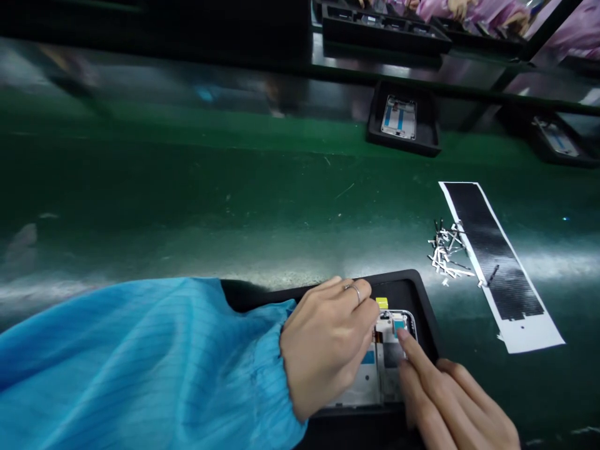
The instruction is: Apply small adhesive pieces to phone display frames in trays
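A silvery phone frame [360,390] with blue patches lies in a black tray [415,287]. My left hand [330,340], in a blue sleeve and with a ring, is closed over the frame's left and upper part. Its fingertips are hidden, so what they pinch does not show. A small yellow tab [382,303] sticks out at the frame's top edge, beside those fingers. My right hand [445,400] comes from the lower right with its index finger stretched out. That fingertip touches the frame near a blue patch [399,326] at the upper right corner.
Right of the tray lies a white-edged black sheet [492,250], with a pile of small black and white strips [447,253] beside it. Farther back, two black trays [426,140] [581,156] hold similar frames. Pink-sleeved people work beyond a row of black bins [384,37].
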The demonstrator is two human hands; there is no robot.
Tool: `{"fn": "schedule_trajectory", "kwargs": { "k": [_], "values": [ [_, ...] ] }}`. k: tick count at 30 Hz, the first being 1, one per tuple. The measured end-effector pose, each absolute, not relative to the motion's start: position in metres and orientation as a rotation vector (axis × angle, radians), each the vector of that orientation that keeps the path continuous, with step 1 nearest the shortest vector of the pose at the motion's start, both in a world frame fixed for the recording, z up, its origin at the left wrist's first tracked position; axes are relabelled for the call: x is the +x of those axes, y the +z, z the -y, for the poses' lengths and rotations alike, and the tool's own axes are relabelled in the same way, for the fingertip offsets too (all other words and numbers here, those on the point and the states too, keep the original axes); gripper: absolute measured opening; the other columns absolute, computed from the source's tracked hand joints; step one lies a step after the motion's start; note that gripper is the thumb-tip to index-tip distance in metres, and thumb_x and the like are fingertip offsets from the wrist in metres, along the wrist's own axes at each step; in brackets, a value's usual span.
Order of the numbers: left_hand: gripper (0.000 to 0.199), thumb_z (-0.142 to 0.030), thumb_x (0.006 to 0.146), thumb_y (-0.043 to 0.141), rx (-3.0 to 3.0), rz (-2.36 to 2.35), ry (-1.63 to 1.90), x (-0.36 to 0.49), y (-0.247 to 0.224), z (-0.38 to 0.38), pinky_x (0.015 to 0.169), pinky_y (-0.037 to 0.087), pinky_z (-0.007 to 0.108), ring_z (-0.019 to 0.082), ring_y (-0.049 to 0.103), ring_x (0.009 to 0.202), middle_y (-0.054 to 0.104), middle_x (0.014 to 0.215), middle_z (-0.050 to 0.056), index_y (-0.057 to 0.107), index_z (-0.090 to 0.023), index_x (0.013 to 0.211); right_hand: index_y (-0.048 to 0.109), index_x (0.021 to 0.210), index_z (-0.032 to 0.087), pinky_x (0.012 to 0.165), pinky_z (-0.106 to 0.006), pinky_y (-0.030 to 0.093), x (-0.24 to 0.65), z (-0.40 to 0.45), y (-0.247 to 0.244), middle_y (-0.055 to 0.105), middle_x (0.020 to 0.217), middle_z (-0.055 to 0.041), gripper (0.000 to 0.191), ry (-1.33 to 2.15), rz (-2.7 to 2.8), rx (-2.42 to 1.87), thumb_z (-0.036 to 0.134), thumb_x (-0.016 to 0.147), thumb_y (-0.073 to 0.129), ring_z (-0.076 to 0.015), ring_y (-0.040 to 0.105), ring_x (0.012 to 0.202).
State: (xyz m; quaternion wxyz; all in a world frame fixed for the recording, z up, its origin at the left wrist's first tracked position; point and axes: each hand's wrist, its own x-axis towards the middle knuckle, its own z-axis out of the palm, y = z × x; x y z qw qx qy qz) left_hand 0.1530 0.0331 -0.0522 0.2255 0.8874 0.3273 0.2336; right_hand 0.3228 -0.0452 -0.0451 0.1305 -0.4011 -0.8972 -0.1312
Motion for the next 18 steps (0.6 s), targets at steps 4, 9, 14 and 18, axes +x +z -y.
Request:
{"fn": "schedule_trajectory", "kwargs": {
  "k": [4, 9, 14, 18],
  "values": [
    [0.029, -0.01, 0.09, 0.035, 2.478, -0.911, 0.671, 0.1533, -0.0548, -0.0314, 0.062, 0.045, 0.03, 0.016, 0.052, 0.066, 0.057, 0.072, 0.004, 0.058, -0.012, 0.072, 0.067, 0.081, 0.009, 0.055, -0.024, 0.051, 0.3218, 0.04, -0.0504, 0.065, 0.097, -0.0191, 0.035, -0.382, 2.626, -1.167, 0.002, 0.084, 0.033, -0.0175, 0.067, 0.062],
    [0.029, -0.008, 0.089, 0.035, 2.468, -0.91, 0.699, 0.1545, -0.0555, -0.0302, 0.063, 0.045, 0.031, 0.016, 0.052, 0.066, 0.057, 0.071, 0.005, 0.059, -0.011, 0.073, 0.066, 0.083, 0.009, 0.057, -0.025, 0.049, 0.3203, 0.0389, -0.0535, 0.066, 0.097, -0.0172, 0.039, -0.379, 2.622, -1.187, -0.001, 0.083, 0.028, -0.0145, 0.065, 0.06],
    [0.028, -0.006, 0.088, 0.035, 2.459, -0.912, 0.693, 0.1553, -0.0549, -0.0295, 0.062, 0.045, 0.031, 0.016, 0.052, 0.065, 0.057, 0.07, 0.005, 0.059, -0.011, 0.072, 0.066, 0.082, 0.009, 0.058, -0.025, 0.048, 0.3201, 0.039, -0.0543, 0.066, 0.098, -0.0178, 0.039, -0.369, 2.619, -1.178, -0.001, 0.084, 0.028, -0.0137, 0.064, 0.058],
    [0.028, -0.009, 0.088, 0.036, 2.464, -0.929, 0.686, 0.1552, -0.055, -0.0289, 0.065, 0.045, 0.031, 0.016, 0.053, 0.065, 0.057, 0.07, 0.004, 0.058, -0.013, 0.072, 0.066, 0.081, 0.01, 0.058, -0.025, 0.048, 0.3214, 0.0398, -0.0538, 0.066, 0.098, -0.0177, 0.034, -0.378, 2.638, -1.167, 0.003, 0.085, 0.033, -0.0133, 0.063, 0.056]
  ]
}}
